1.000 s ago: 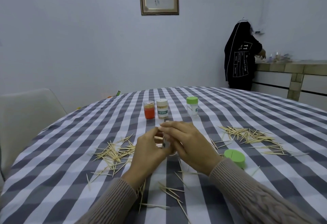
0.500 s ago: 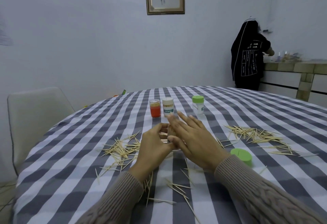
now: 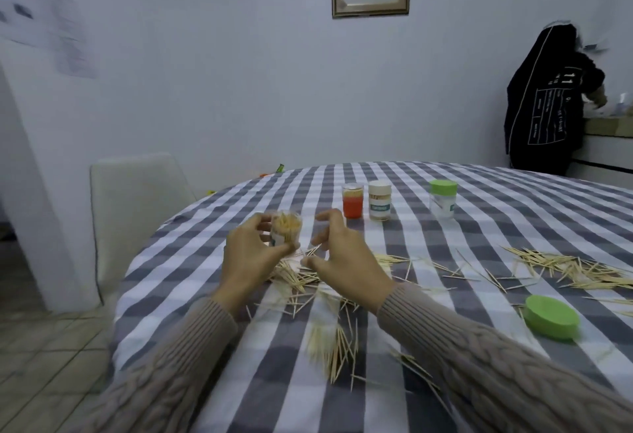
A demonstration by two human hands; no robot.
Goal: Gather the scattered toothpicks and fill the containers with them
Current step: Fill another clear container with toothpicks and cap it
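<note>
You are sitting at the round table (image 3: pixel 479 189) under its grey-and-white checked cloth, and the job is plainly only part done: loose toothpicks are lying in a heap (image 3: pixel 301 275) just under your hands, in a blurred bunch (image 3: pixel 335 340) nearer your body, and in a spread (image 3: pixel 575 268) well off to your right. Your left hand (image 3: pixel 245 258) is gripping the clear container (image 3: pixel 286 230), fingers curled round its wall, holding it just above the cloth. It is packed with toothpicks, standing on end with their tips showing at the open mouth, so their long axis is running up and down along the container's own, and the mouth is tipping slightly toward you. Your right hand (image 3: pixel 342 254) is hovering just beside it, fingers loosely curled and apart; it seems to be holding nothing, though blur is hiding any single stick.

To do this step well, you should be keeping the container upright while it has no cap, since a tilt would spill the lot. If more will fit, be lining up a small pinch of sticks parallel before lowering them in; crossed ones will jam against those already standing. The loose green lid (image 3: pixel 551 318) is lying flat to your right, well apart from the container. Farther back, the orange container (image 3: pixel 352 200), the white-capped one (image 3: pixel 379 200) and the green-capped one (image 3: pixel 443 199) are standing upright in a row
</note>
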